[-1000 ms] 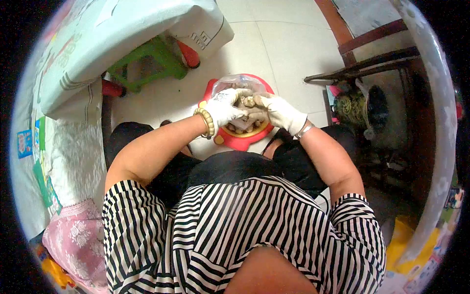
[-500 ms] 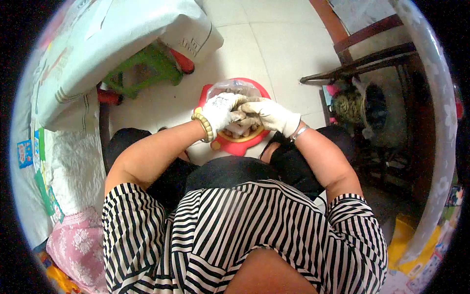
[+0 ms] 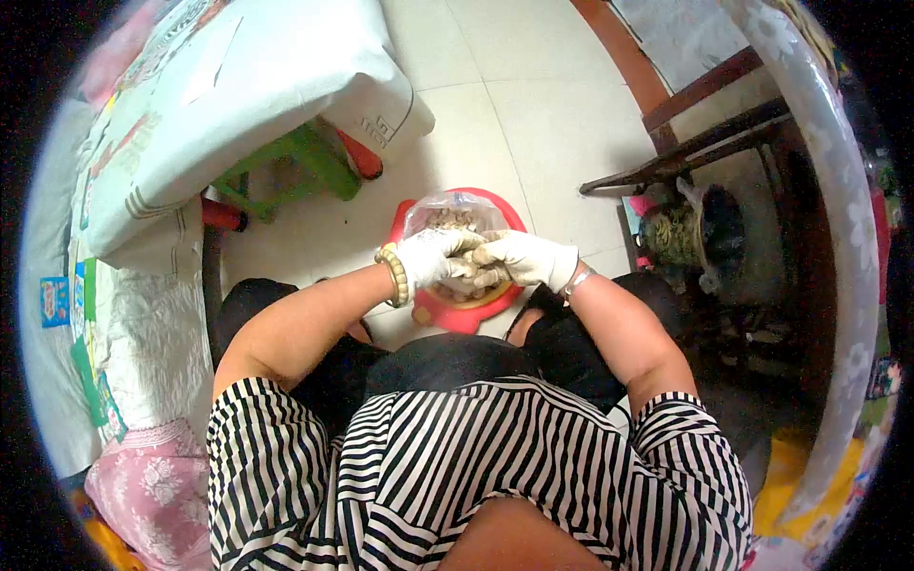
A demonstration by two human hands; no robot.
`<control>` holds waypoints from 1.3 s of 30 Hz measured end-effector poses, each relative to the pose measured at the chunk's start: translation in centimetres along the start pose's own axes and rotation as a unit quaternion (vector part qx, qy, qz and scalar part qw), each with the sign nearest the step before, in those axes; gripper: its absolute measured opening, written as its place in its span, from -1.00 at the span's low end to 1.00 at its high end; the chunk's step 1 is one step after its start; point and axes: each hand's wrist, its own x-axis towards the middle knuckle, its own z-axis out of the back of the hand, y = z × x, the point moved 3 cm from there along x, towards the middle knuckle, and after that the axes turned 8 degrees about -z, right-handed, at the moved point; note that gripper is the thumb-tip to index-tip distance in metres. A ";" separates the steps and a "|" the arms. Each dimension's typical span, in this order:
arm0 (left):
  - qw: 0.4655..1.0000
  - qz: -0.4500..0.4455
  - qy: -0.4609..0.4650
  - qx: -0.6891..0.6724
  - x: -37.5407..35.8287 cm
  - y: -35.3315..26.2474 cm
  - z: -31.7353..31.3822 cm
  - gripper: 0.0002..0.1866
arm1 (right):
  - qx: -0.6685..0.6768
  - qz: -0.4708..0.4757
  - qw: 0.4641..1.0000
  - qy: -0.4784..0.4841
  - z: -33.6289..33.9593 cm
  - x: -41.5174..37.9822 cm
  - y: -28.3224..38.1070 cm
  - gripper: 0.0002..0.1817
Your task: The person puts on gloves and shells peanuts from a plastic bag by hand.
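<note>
My left hand (image 3: 427, 258), in a white work glove with stained fingertips and a beaded bracelet at the wrist, meets my right hand (image 3: 529, 258), gloved alike. Both sets of fingers are bent and pressed together, and anything pinched between them is hidden. Below them on the floor is a red plastic container (image 3: 495, 204) with a yellowish inner ring. A clear plastic bag (image 3: 433, 204) lines it. Small brownish-grey pieces (image 3: 453, 220) lie inside the bag, too small to name, partly covered by my gloves.
At left stands a table with a white cloth (image 3: 276, 71), a green stool (image 3: 295, 171) tucked beneath it. On the right is a dark wooden rack (image 3: 695, 147) with a bundled brownish thing (image 3: 671, 236) under it. Pale floor tiles (image 3: 495, 105) lie ahead.
The view has shifted, so the container and hands sit lower in the frame. My hands are slightly nearer my body over the container, and more pieces show beyond them.
</note>
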 end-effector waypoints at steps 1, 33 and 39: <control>1.000 -0.001 0.017 0.024 0.0 -0.3 0.1 -0.49 | 0.010 -0.001 1.000 0.004 -0.4 0.0 0.0 -0.68; 0.991 0.059 -0.070 -0.094 0.4 3.9 0.1 -0.63 | 0.105 0.056 0.993 0.018 1.4 1.0 -0.1 -0.61; 0.990 0.034 -0.121 -0.068 0.9 3.7 0.0 -0.76 | 0.101 0.054 0.993 -0.029 2.7 1.7 -0.7 -0.68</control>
